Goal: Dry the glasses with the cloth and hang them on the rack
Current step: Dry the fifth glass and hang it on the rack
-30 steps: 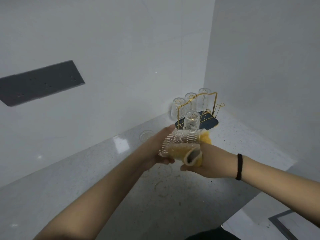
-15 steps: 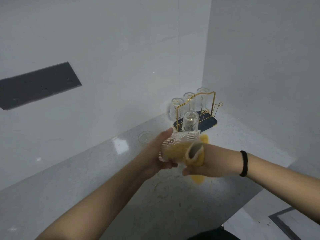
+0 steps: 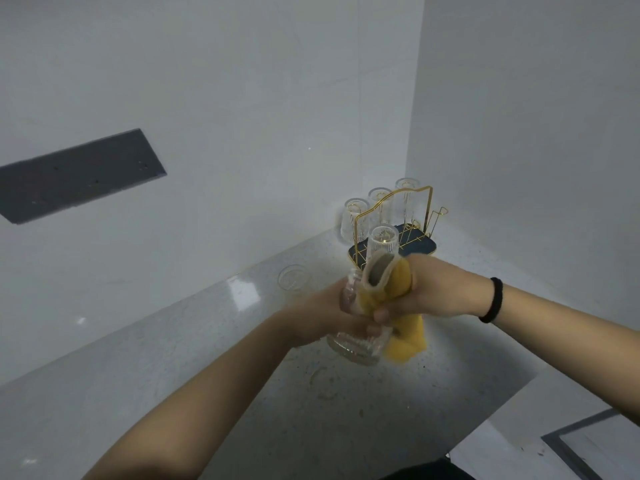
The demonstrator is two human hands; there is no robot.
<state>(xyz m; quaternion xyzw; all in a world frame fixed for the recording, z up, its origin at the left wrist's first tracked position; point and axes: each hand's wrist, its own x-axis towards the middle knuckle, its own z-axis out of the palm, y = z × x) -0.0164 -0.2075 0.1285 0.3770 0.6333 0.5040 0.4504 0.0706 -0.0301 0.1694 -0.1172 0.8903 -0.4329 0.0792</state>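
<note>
Pale walls [image 3: 242, 98] corner a speckled grey counter [image 3: 173, 358].

The rack [image 3: 398, 233] stands on the counter [image 3: 173, 358] in the far corner, four glasses [image 3: 382, 242] on it; another glass [image 3: 293, 277] sits to its left.

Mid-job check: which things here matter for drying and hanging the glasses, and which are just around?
Job:
- held glass, gripped by left hand
- yellow cloth, gripped by right hand
- gold rack with four hung glasses
- glass on counter

Just around:
- dark wall panel
- black wristband
</note>
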